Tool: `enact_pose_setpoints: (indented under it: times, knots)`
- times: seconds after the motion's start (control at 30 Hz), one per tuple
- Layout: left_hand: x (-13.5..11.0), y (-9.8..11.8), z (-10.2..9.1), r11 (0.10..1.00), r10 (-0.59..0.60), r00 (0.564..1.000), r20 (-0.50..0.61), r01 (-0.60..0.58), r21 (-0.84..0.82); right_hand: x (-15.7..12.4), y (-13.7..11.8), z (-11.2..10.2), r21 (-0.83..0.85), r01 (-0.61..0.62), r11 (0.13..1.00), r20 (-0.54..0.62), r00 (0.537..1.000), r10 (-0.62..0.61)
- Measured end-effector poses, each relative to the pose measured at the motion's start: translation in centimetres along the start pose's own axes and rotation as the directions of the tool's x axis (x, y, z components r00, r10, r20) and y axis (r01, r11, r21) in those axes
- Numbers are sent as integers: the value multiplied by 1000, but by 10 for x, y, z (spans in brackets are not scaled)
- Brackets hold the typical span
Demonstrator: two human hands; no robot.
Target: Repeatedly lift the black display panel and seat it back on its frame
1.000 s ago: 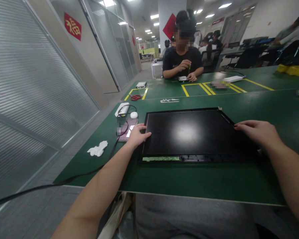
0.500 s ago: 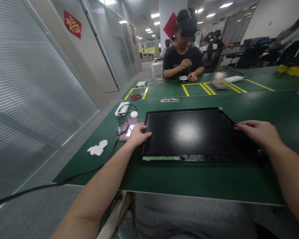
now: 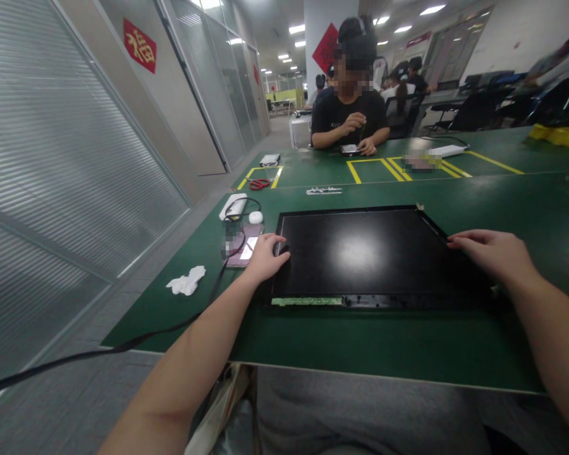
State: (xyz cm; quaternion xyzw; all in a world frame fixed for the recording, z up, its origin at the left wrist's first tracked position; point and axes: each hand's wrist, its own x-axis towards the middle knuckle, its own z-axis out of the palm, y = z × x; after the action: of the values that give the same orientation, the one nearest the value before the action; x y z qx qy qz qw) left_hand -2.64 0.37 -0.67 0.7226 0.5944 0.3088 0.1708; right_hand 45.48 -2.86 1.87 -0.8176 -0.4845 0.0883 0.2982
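Observation:
A large black display panel [image 3: 360,256] lies flat on the green table [image 3: 360,341], with a green circuit strip [image 3: 306,302] along its near edge. My left hand [image 3: 265,256] rests on the panel's left edge, fingers curled over the rim and thumb on the glass. On the right edge lies my right hand [image 3: 490,253], palm down with its fingers stretched out flat along the frame.
A phone [image 3: 244,243], a white charger [image 3: 232,206] with black cable and a white earbud case [image 3: 255,218] lie left of the panel. Crumpled tissue [image 3: 186,282] sits near the table's left edge. Red scissors [image 3: 258,184] lie farther back. A person [image 3: 348,114] works opposite.
My left hand's fingers have curled a little more over the panel's left edge. The panel and my right hand have stayed where they were.

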Motion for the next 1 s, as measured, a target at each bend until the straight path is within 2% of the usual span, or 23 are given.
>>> enact_pose_setpoints:
  times: [0.3, 0.4, 0.57, 0.67, 0.83, 1.0]
  knots:
    - [1, -1, -3, 999, 14, 1000, 7, -15, 42, -2, 9, 0, 94, -28, 995, -41, 999, 31]
    - [0, 1, -3, 996, 17, 1000, 3, -17, 88, 2, 11, 2, 63, -34, 997, -45, 998, 37]
    - [-2, 5, -2, 990, 23, 998, 66, -32, 139, 10, 15, 8, -20, -25, 999, 57, 998, 26]
    - [0, 4, -1, 988, 43, 997, 63, -52, 148, 12, 16, 13, -42, 18, 999, 106, 994, -14]
    - [3, 1, -1, 985, 59, 996, 59, -68, 160, 15, 21, 17, -96, 104, 990, 127, 988, -91]
    - [3, -3, -1, 983, 75, 995, 68, -85, 161, 17, 24, 18, -99, 130, 987, 133, 984, -116]
